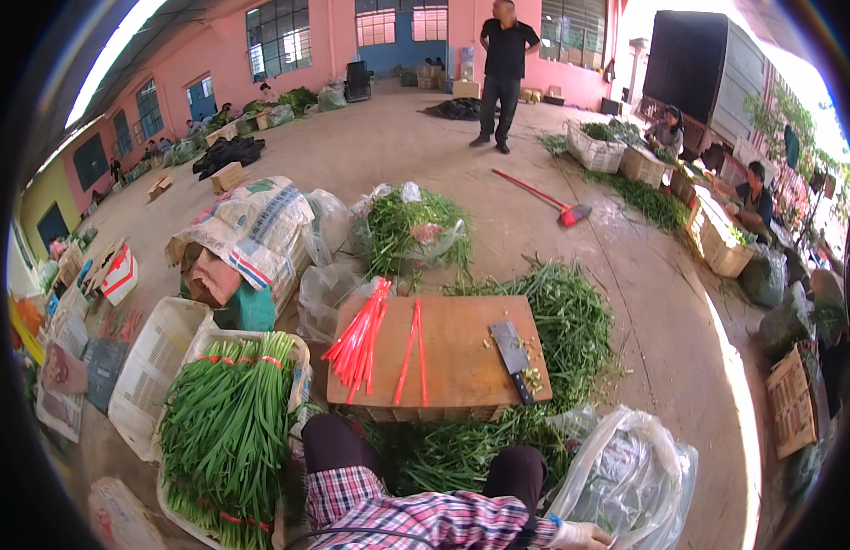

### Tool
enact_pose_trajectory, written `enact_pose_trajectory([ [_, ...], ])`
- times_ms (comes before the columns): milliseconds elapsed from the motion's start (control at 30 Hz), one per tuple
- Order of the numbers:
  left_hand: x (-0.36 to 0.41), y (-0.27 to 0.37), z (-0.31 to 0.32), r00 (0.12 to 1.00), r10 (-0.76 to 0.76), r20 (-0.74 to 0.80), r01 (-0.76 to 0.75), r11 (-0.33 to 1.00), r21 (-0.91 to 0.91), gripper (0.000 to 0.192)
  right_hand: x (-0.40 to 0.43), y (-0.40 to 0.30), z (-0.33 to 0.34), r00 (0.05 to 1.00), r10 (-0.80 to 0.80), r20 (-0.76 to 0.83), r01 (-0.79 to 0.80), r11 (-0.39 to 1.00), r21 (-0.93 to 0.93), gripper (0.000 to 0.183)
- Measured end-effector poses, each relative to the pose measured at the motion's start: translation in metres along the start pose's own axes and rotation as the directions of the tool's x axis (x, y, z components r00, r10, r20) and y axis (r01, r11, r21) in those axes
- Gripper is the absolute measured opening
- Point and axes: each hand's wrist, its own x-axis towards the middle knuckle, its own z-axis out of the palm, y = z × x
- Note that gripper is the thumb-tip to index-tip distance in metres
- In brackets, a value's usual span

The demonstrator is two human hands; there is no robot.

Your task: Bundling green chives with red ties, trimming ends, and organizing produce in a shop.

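My right hand (582,535), in a pale covering with fingertips bare, reaches to the lower edge of a clear plastic bag (624,474); whether it grips the bag is unclear. My left hand is out of view. Before me is a wooden board (459,344). On it lie a bunch of red ties (362,340), separate red ties (411,354) and a cleaver (512,357) beside chopped stem ends (533,379). Left of the board, a white plastic crate (301,364) holds green leafy stalks (225,412) bundled with red bands.
Loose greens (566,320) lie right of and below the board. Behind it stands a bagged heap of greens (415,227), beside a woven sack (260,220). A red broom (573,214) lies on the floor. One person (504,69) stands beyond; others sit at right and far left.
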Motion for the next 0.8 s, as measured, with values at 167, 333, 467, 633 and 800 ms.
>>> enact_pose_trajectory([
  [167, -0.125, 0.042, -0.08, 0.878, 0.406, -0.255, -0.301, 0.88, 0.367, 0.044, 0.022, -0.015, -0.025, 0.982, 0.025, -0.189, -0.008, 0.996, 0.089, 0.058],
  [333, -0.28, 0.0, -0.151, 0.561, 0.559, -0.61, -0.311, 0.826, 0.471, 0.038, 0.084, -0.11, -0.027, 0.952, -0.218, -0.214, 0.304, 0.754, 0.583, 0.056],
  [467, -0.331, -0.053, -0.17, 0.411, 0.38, -0.829, -0.121, 0.924, 0.363, 0.037, 0.123, -0.29, 0.029, 0.688, -0.687, -0.235, 0.687, 0.51, 0.518, 0.05],
  [633, -0.334, -0.075, -0.175, 0.302, 0.344, -0.889, -0.057, 0.938, 0.343, 0.036, 0.064, -0.544, 0.151, 0.553, -0.803, -0.224, 0.67, 0.268, 0.693, 0.04],
  [800, -0.335, -0.065, -0.173, 0.269, 0.356, -0.895, -0.147, 0.933, 0.327, 0.035, -0.034, -0.693, 0.299, 0.346, -0.874, -0.341, 0.493, -0.14, 0.859, 0.035],
])
